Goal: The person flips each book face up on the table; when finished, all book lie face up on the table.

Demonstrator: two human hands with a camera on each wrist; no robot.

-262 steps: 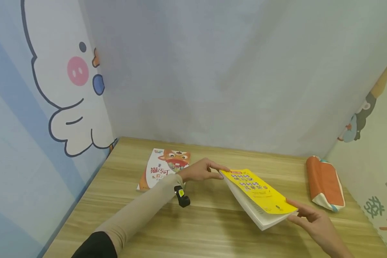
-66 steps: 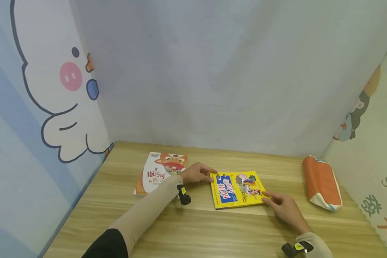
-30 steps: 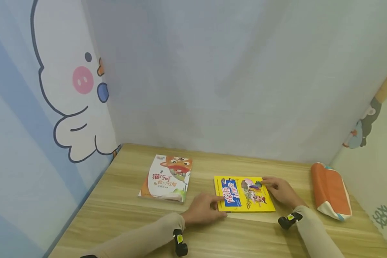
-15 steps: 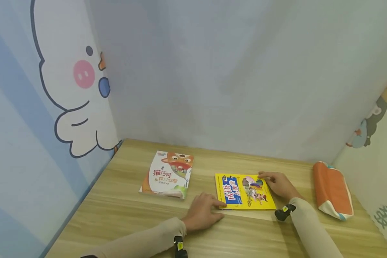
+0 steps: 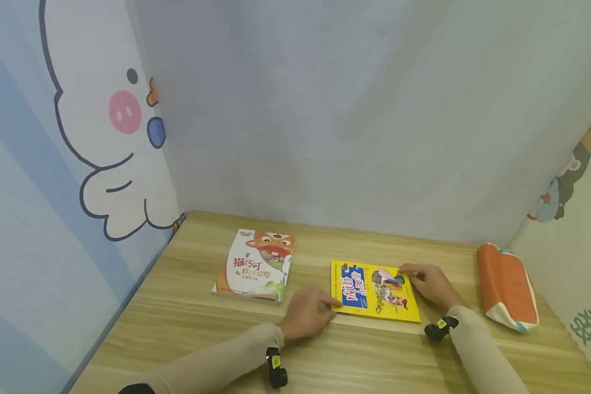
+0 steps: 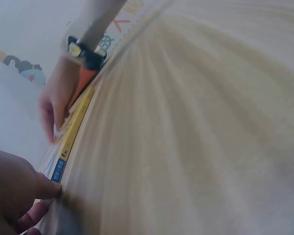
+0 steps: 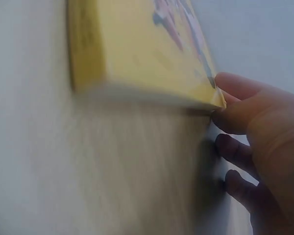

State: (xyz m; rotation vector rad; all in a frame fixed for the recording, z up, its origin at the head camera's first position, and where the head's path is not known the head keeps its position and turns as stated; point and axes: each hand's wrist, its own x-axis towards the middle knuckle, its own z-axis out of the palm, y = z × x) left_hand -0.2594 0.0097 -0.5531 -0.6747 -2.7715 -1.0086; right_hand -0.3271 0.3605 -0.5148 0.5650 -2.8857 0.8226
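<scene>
white book [image 5: 256, 265] reads "猫巧可" in red — the yellow book's [image 5: 374, 291] title is too blurred.

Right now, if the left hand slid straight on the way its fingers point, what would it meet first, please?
The left hand points right, its fingertips already at the near-left corner of the yellow book, so the book comes first; the right hand rests at its far side.

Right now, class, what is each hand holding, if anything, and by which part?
Neither hand grips anything. The left hand touches the near left corner of the yellow book; the right hand touches its far right corner. The book lies flat on the table.
</scene>
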